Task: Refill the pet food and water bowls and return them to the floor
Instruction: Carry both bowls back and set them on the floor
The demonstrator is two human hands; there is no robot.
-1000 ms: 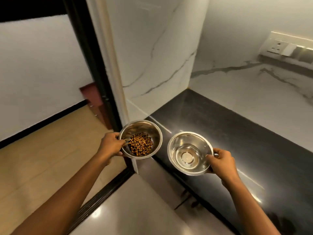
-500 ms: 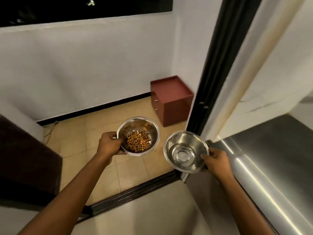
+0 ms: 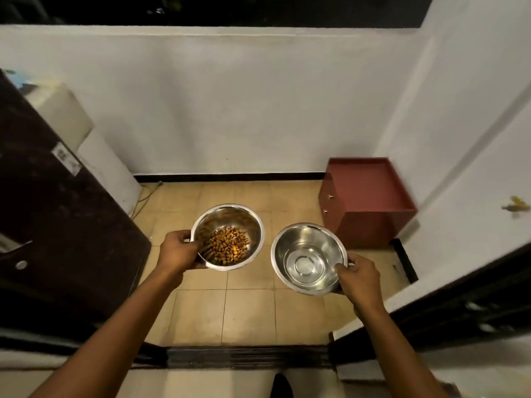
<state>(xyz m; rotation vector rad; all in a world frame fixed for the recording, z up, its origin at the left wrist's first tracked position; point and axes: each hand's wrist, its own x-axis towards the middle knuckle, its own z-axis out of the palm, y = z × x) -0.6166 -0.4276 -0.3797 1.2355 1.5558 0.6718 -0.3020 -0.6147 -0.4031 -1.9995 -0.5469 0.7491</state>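
I hold two steel bowls in the air over a tan tiled floor (image 3: 247,314). My left hand (image 3: 178,250) grips the left rim of the food bowl (image 3: 247,219), which has brown kibble in its bottom. My right hand (image 3: 357,278) grips the right rim of the water bowl (image 3: 290,242), which holds clear water. The two bowls hang side by side, a small gap apart, both roughly level.
A red box-shaped cabinet (image 3: 365,202) stands on the floor at the right against the white wall (image 3: 230,110). A dark brown door or panel (image 3: 57,225) fills the left side. A black door track (image 3: 247,356) crosses the threshold below my arms, with a dark door frame (image 3: 459,305) at the right.
The view has swung left from the black countertop to face the tiled balcony floor. Both bowls stayed in my hands, held out in front at about the same height.
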